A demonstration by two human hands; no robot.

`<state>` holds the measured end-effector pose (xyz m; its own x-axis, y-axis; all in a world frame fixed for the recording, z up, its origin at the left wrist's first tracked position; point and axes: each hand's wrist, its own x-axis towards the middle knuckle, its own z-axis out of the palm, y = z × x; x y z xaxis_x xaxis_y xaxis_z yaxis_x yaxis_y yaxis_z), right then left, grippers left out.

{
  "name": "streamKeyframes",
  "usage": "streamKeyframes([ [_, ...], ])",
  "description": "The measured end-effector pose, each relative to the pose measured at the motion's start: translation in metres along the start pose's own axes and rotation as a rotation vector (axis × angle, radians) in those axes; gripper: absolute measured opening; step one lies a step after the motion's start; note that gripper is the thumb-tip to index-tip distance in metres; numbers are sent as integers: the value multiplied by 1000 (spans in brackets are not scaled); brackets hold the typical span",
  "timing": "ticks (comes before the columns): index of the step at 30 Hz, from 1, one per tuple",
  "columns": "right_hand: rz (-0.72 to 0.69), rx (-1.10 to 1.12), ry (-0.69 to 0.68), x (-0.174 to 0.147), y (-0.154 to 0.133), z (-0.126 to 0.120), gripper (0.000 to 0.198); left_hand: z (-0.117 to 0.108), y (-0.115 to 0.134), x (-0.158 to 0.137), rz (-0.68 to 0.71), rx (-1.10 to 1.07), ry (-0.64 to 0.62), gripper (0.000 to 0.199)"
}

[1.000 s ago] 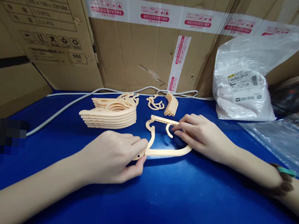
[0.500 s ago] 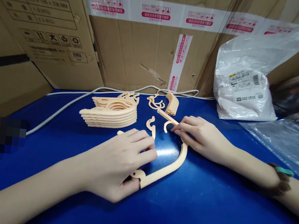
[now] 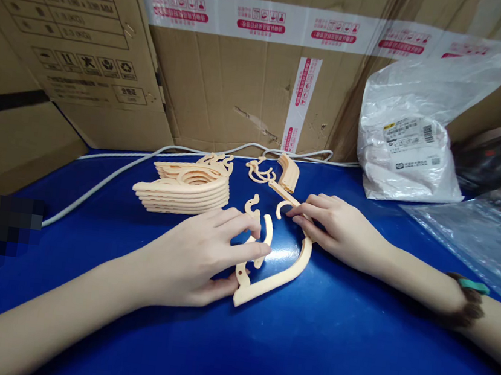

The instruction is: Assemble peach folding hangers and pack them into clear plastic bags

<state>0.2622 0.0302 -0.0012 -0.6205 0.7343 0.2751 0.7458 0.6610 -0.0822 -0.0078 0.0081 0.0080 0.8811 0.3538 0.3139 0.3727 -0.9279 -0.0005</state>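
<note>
A cream plastic folding hanger point(image 3: 278, 281) lies on the blue tabletop with its curved arm toward me. My right hand point(image 3: 337, 228) pinches it beside its small hook point(image 3: 281, 209). My left hand point(image 3: 205, 255) has thumb and fingers around a short curved hanger piece point(image 3: 240, 273) with a hole, against the end of that arm. The fingertips partly hide this piece. Another slim curved strip point(image 3: 267, 238) shows beside the left index finger; I cannot tell whether it is joined on. A loose hook piece point(image 3: 252, 205) lies just beyond the left fingers.
Stacked hangers point(image 3: 181, 194) stand at left behind my hand. A bundle of curved arms point(image 3: 287, 174) and loose hooks point(image 3: 261, 173) lie further back. A white cable point(image 3: 107, 197) crosses behind. Cardboard boxes point(image 3: 235, 88) wall the back; a plastic bag point(image 3: 405, 152) stands right.
My left fingers have lifted and spread slightly, uncovering the curved strip and the holed piece. The near arm's end has shifted a little up and left. My right hand stays nearly still.
</note>
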Motion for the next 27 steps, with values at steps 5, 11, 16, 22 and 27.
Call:
streamKeyframes([
  [5,11,0,-9,0,-1,0,29,1,0,1,-13,-23,-8,34],
  [11,12,9,-9,0,-1,0,29,2,2,0,-33,-28,3,33],
  [16,10,12,-9,0,-1,0,29,3,3,0,-26,15,22,28],
  [22,7,7,-12,0,-1,0,28,3,4,0,-24,43,23,25],
  [27,11,6,-16,1,-1,-1,29,1,4,0,-21,-35,1,24],
])
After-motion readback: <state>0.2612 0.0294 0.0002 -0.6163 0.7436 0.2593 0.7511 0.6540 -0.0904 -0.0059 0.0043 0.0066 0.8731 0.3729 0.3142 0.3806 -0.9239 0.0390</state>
